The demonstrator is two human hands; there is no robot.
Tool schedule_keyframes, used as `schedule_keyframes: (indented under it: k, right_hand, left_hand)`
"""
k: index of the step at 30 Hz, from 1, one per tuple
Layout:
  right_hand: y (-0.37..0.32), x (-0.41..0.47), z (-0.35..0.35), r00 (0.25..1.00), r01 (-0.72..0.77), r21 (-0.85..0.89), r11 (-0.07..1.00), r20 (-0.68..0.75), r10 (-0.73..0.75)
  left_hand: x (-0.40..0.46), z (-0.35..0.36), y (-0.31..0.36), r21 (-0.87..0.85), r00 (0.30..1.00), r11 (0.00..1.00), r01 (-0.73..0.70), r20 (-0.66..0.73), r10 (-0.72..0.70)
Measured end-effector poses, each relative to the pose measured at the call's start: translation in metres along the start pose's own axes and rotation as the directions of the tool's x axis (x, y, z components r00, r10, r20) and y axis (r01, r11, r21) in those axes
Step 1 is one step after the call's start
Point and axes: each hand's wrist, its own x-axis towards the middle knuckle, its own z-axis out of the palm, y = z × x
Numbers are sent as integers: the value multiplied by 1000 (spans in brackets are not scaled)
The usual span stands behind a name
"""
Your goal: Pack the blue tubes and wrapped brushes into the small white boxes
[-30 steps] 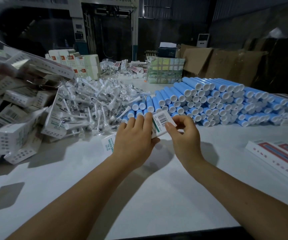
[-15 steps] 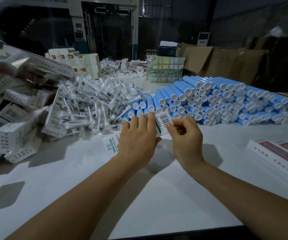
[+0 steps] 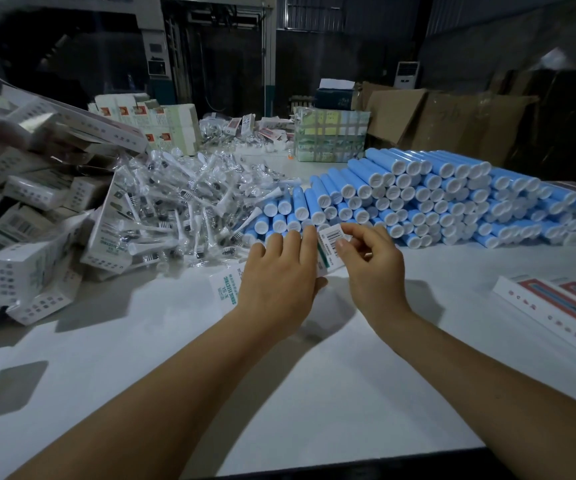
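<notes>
White card box (image 3: 328,252) sits between both hands, just above the counter (image 3: 314,393), in front of the blue tubes (image 3: 435,199). Left hand (image 3: 281,277) wraps it from the side with fingers curled over the top edge; right hand (image 3: 371,263) pinches the barcode end flap, looks like closing or tucking it. Can't see what's inside, left hand hides the body. Risks: flap is thin card, a hard or crooked push could crease it or miss the slot, and the box would stay open. If the grip loosens, the box could tip and whatever's inside slide out. Left fingertips are very close to the front row of tubes, which lie stacked on their sides; a nudge there could start them rolling across the counter. Wrapped brushes (image 3: 182,209) are a loose slippery heap to the left, touching the tube stack, easy to scatter on the next reach. Finished boxes (image 3: 27,271) pile up far left, leaning, might slump if more get tossed on. Light is dim, so misjudging the flap is likely.
</notes>
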Motion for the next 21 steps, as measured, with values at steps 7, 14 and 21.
schedule_keyframes:
  k: [7,14,21]
  right_hand:
    - [4,-1,5,999,13,-55,998,-33,-15]
    - [7,0,3,996,-90,14,996,19,90]
    - [6,-1,4,972,-223,131,966,-43,230]
  left_hand:
    - [3,3,4,18,1000,1000,5,31,-5]
    - [3,7,0,10,999,1000,9,44,-10]
    - [4,7,0,7,999,1000,20,37,-20]
